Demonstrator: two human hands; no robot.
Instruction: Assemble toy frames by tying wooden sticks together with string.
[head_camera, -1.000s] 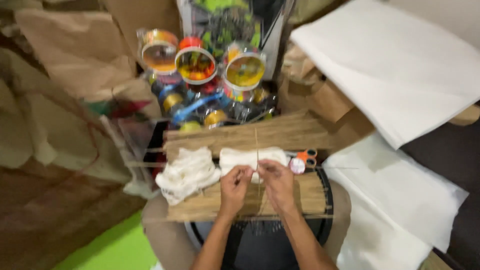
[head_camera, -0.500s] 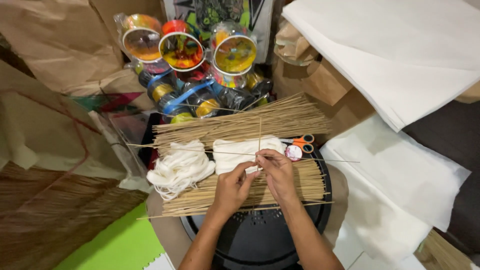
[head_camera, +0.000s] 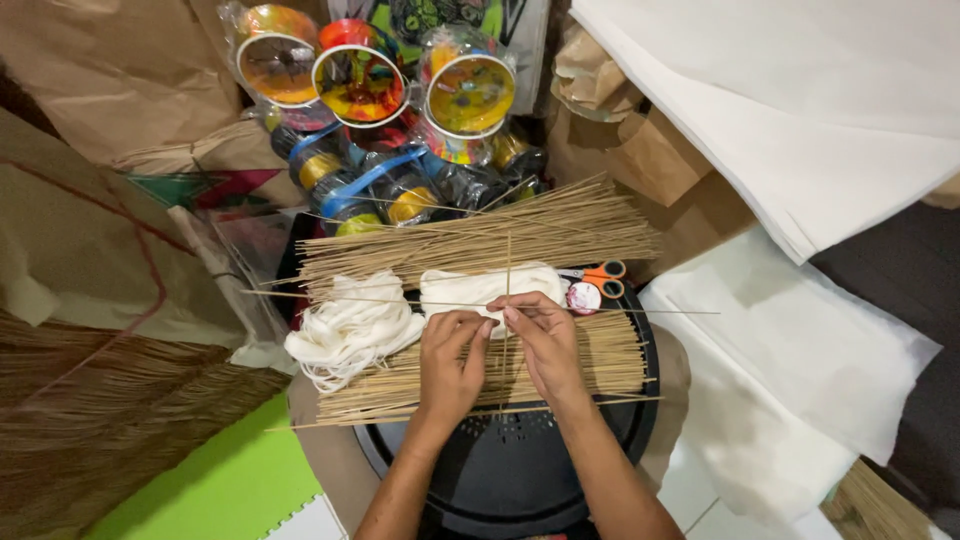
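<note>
Head view: camera has dropped closer since a second ago; both hands stay at the same spot. Left hand (head_camera: 452, 362) and right hand (head_camera: 545, 345) pinch crossed thin sticks (head_camera: 508, 300) above the lower stick bundle (head_camera: 500, 370) on the black round stool (head_camera: 510, 470). White thread skein (head_camera: 350, 330) left of the hands. Orange scissors (head_camera: 600, 272) right. Colourful thread reels (head_camera: 360, 85) beyond, wrapped in clear plastic.

Upper centre is blocked by stacked colourful spools (head_camera: 360, 85). Mid-frame is crowded by two stick bundles (head_camera: 480, 235), white string (head_camera: 350, 325) and scissors (head_camera: 600, 272). Open passage is left over the black stool rim (head_camera: 500, 480), lower centre, between the forearms.
</note>
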